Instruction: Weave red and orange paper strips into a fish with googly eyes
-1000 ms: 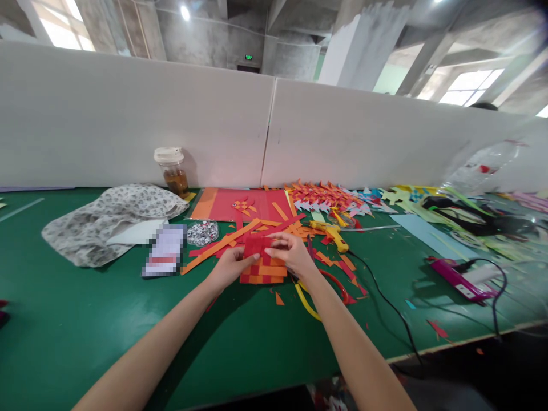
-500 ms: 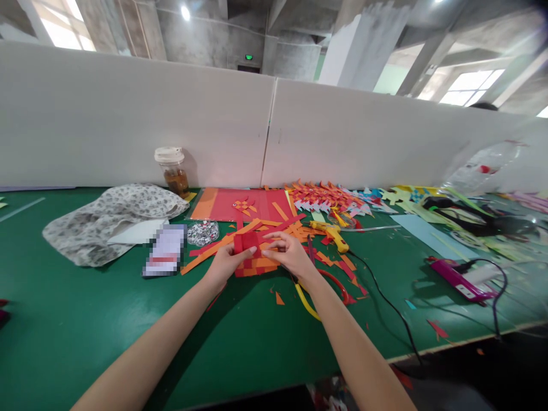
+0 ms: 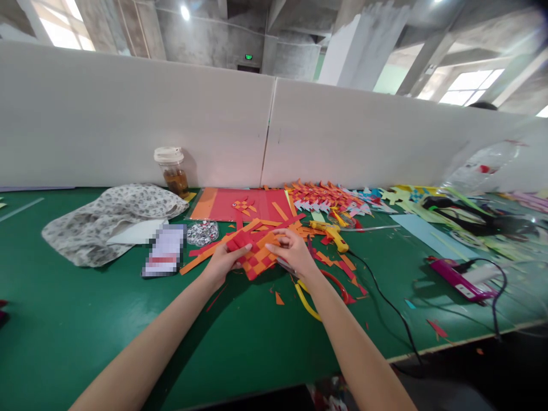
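Observation:
Between my two hands is a woven paper piece [image 3: 258,258] with a red and orange checker pattern, held tilted above the table. My left hand [image 3: 221,264] pinches its plain red left side, thumb on top. At the upper right edge, my right hand [image 3: 294,251] grips the orange part between thumb and fingers. Orange and red paper strips [image 3: 209,251] lie behind and beside the piece. Partly under my right wrist are scissors with yellow and red handles [image 3: 309,302]. A small woven paper fish [image 3: 245,205] rests on the red sheets [image 3: 218,200] at the back.
A yellow glue gun [image 3: 331,233] with a black cord lies to the right, near a purple power strip [image 3: 462,279]. Leftward are a bag of googly eyes [image 3: 202,233], a phone [image 3: 166,251], a patterned cloth [image 3: 107,220] and a lidded drink cup [image 3: 172,171]. Woven fish [image 3: 327,197] are piled behind.
The woven piece has been turned, so its checkered part now points down as a corner. My right hand has shifted to grip its upper right edge.

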Tool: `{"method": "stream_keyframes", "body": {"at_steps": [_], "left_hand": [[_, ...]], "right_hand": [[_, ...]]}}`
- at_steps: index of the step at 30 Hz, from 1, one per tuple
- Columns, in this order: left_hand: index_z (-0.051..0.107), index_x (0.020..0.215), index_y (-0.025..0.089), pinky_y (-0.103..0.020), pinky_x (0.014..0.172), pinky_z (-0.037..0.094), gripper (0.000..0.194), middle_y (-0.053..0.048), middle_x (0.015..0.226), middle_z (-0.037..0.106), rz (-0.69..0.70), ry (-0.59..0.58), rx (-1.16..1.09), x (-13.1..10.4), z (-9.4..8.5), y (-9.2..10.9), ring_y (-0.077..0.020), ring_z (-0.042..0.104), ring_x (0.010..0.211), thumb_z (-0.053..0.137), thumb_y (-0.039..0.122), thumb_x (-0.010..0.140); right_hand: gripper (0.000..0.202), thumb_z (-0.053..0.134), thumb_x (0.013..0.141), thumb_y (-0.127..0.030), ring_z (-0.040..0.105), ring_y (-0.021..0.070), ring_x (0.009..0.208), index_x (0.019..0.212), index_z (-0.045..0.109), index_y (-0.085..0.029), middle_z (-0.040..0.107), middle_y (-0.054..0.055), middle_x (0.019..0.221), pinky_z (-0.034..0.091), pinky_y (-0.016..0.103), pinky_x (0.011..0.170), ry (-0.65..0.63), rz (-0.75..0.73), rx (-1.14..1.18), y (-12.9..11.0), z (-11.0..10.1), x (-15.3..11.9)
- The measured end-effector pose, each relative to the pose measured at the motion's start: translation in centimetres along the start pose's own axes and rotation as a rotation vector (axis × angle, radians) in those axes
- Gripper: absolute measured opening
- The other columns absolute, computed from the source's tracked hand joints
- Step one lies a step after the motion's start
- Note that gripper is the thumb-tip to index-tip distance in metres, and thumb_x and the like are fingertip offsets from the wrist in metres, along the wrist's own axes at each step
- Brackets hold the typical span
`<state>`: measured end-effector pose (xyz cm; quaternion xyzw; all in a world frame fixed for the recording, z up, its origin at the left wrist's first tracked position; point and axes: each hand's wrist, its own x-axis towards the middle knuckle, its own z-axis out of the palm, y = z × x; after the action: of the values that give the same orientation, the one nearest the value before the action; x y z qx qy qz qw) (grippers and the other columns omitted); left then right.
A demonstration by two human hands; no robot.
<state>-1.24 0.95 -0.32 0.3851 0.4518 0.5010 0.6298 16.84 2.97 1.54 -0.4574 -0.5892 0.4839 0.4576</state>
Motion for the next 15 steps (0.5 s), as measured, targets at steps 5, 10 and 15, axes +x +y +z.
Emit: {"method": "stream_keyframes", "body": {"at_steps": [5,10,15], "left_hand": [[0.067,0.09,0.014,-0.025,0.062,0.055,0.039,-0.008,0.087,0.072,-0.029,0.012,-0.012,0.02,0.21,-0.14,-0.0169,0.067,0.071,0.079,0.033,0.058],[0.064,0.091,0.015,-0.027,0.064,0.056,0.039,-0.007,0.09,0.072,0.011,0.109,-0.125,0.01,0.52,0.0,-0.019,0.068,0.076,0.08,0.031,0.058],[0.062,0.086,0.016,-0.021,0.061,0.055,0.031,-0.004,0.087,0.072,0.079,0.21,-0.32,0.02,0.68,0.42,-0.0138,0.067,0.073,0.078,0.024,0.061]], "right_hand": [[0.04,0.072,0.062,-0.04,0.058,0.0138,0.069,0.093,0.055,-0.02,0.06,-0.001,0.074,0.047,0.027,0.065,0.127,-0.027,0.055,-0.33,0.06,0.2],[0.048,0.072,0.061,-0.045,0.061,0.0165,0.082,0.097,0.052,-0.021,0.061,0.003,0.089,0.05,0.029,0.071,0.208,-0.003,0.015,0.08,0.3,0.52],[0.052,0.068,0.063,-0.053,0.063,0.0186,0.08,0.1,0.049,-0.021,0.062,0.004,0.088,0.051,0.025,0.053,0.183,0.064,0.021,0.24,0.38,0.49]]}}
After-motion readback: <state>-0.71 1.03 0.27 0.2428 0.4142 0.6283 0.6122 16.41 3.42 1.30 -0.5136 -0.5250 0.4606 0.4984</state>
